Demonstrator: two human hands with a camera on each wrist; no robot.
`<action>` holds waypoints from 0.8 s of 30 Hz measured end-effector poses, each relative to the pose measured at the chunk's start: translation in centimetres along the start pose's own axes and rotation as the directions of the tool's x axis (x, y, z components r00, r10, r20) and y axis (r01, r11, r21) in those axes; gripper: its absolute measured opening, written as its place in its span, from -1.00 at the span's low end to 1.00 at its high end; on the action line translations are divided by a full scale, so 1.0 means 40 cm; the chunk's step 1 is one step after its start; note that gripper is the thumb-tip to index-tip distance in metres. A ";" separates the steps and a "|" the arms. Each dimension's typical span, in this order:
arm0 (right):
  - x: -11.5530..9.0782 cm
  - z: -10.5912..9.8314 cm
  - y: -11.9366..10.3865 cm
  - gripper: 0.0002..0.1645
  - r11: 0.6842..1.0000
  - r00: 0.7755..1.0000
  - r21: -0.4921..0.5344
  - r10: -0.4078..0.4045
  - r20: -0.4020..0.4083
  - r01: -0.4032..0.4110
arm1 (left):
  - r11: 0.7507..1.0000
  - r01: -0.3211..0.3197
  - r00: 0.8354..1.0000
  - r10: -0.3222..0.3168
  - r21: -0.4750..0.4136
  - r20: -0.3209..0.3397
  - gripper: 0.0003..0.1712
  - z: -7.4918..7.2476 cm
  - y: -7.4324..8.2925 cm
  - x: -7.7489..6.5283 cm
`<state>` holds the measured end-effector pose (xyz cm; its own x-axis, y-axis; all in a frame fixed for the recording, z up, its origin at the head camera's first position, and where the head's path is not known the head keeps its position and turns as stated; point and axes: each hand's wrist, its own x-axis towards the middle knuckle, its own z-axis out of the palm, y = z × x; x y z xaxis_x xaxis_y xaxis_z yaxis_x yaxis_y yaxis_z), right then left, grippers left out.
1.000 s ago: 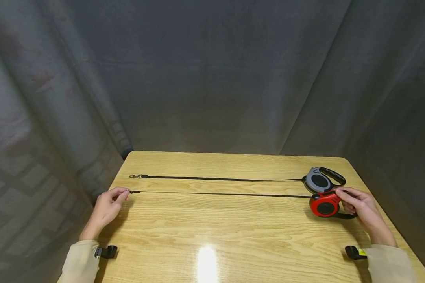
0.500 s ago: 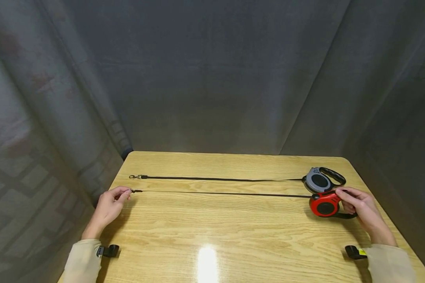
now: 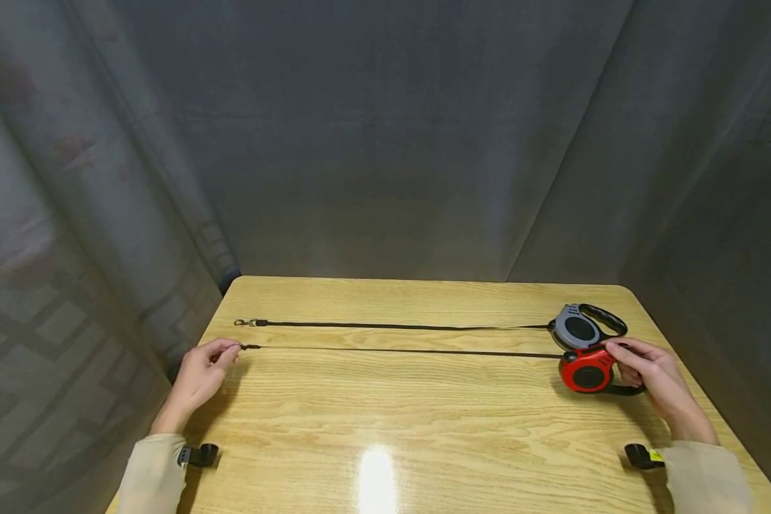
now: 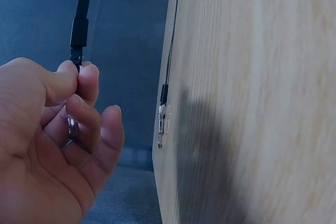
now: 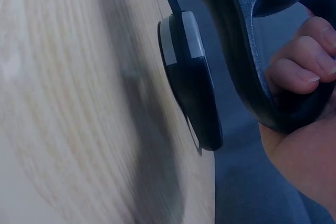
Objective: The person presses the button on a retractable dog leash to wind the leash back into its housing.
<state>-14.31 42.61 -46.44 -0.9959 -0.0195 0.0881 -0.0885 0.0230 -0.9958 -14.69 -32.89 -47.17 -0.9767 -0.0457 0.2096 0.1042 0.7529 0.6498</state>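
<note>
Across the table (image 3: 424, 407), both arms (image 3: 155, 471) spread wide, fingers (image 4: 90, 81) holding red leash (image 3: 586, 375).

Got rear reel (image 3: 580, 328) on table (image 3: 295, 428), far right | got front reel (image 3: 587, 377) just before it — with straps (image 3: 385, 326) stretching left

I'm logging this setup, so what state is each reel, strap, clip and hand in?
Red reel: held above the table.
Red reel's strap: drawn out, straight.
Red reel's clip: held, partly hidden.
Gray reel: lying on the table.
Gray reel's strap: drawn out across the table.
Gray reel's clip: lying on the table, hooked to nothing.
Left hand: pinching the red reel's clip.
Right hand: gripping the red reel.
</note>
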 end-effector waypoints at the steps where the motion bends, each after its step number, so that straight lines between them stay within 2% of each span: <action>1: 0.000 0.000 0.000 -0.59 1.000 1.000 -0.004 -0.002 0.002 0.002 | 1.000 -0.001 1.000 0.001 0.001 -0.001 -0.76 0.000 0.000 0.001; 7: 0.001 0.002 -0.002 -0.61 1.000 1.000 -0.025 0.003 0.004 -0.003 | 1.000 -0.005 1.000 0.005 -0.004 -0.007 -0.78 0.010 0.000 0.004; 13: 0.004 0.005 0.002 -0.60 1.000 1.000 0.016 0.004 -0.005 -0.004 | 1.000 0.007 1.000 -0.007 -0.028 0.022 -0.78 0.023 0.005 0.000; 24: -0.001 0.011 -0.001 -0.63 0.999 1.000 -0.038 0.020 0.007 -0.020 | 1.000 0.005 0.999 -0.003 -0.029 0.052 -0.75 0.036 0.007 -0.005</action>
<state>-14.27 42.16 -46.43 -0.9974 -0.0257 0.0679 -0.0693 0.0609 -0.9957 -14.72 -31.73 -48.09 -0.9855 -0.0139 0.1690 0.1048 0.7334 0.6717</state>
